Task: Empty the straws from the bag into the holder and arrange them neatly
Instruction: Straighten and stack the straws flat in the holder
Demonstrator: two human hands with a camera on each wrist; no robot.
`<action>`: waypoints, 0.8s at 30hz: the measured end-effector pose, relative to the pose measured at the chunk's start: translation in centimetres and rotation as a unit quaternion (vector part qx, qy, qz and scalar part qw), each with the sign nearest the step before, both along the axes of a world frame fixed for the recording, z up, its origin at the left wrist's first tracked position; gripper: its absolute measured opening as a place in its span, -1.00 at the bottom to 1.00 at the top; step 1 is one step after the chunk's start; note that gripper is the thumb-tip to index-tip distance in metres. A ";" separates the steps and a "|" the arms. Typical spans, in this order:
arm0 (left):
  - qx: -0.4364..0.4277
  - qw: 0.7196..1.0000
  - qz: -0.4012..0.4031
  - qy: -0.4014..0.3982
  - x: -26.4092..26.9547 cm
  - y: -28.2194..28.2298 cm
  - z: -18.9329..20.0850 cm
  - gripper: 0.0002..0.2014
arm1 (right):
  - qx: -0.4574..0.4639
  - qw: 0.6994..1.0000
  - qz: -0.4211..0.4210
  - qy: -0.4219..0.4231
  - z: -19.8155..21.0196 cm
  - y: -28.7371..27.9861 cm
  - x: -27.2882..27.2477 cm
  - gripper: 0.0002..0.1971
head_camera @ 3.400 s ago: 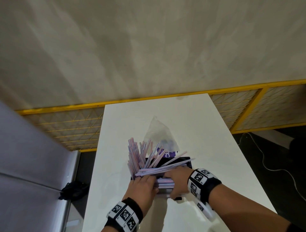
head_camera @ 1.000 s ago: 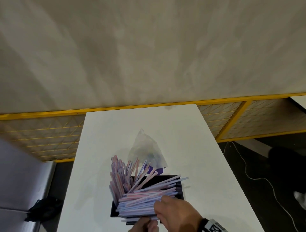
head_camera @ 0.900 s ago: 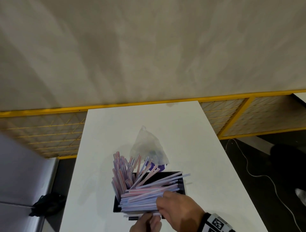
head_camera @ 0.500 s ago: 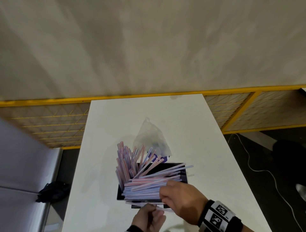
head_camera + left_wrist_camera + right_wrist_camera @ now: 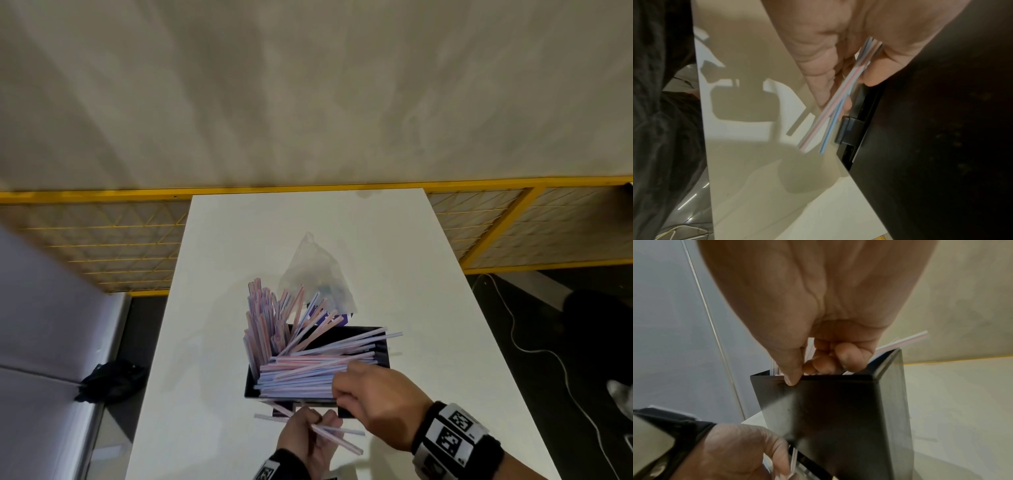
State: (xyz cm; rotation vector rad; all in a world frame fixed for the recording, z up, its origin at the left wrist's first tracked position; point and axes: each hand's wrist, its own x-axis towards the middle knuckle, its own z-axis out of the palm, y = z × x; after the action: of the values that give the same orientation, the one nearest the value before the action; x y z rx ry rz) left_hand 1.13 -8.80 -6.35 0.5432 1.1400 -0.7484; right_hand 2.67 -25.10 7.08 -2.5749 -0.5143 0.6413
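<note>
1. The black holder point(image 5: 380, 346) stands on the white counter point(image 5: 428, 308), near its front edge; pink, blue and white straws point(image 5: 308, 373) fill it, some leaning upright at its left side, many lying across its top, their ends jutting past its right rim.
2. The right hand point(image 5: 376, 401) reaches over the holder's near rim; its grip is curled on the ends of the straws lying across, thumb tip against the rim in the right wrist view.
3. The left hand point(image 5: 308, 442), just in front of the holder, has its grip pinching a few loose straws point(image 5: 329, 433) that slant over the counter.
4. The clear bag point(image 5: 315, 277) lies crumpled on the counter just behind the holder; whether anything is left inside it I cannot tell.
</note>
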 end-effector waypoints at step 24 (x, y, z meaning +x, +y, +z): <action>-0.003 1.000 -0.016 -0.012 -0.5 0.9 -0.1 -0.86 | 0.019 1.000 -0.014 -0.010 -0.3 -0.1 -0.5 -0.88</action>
State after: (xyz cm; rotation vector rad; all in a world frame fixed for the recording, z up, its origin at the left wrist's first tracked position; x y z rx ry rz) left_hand 0.64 -7.90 -6.44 0.5645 1.1090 -0.7703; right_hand 2.21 -25.19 6.75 -2.5497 -0.4909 0.5912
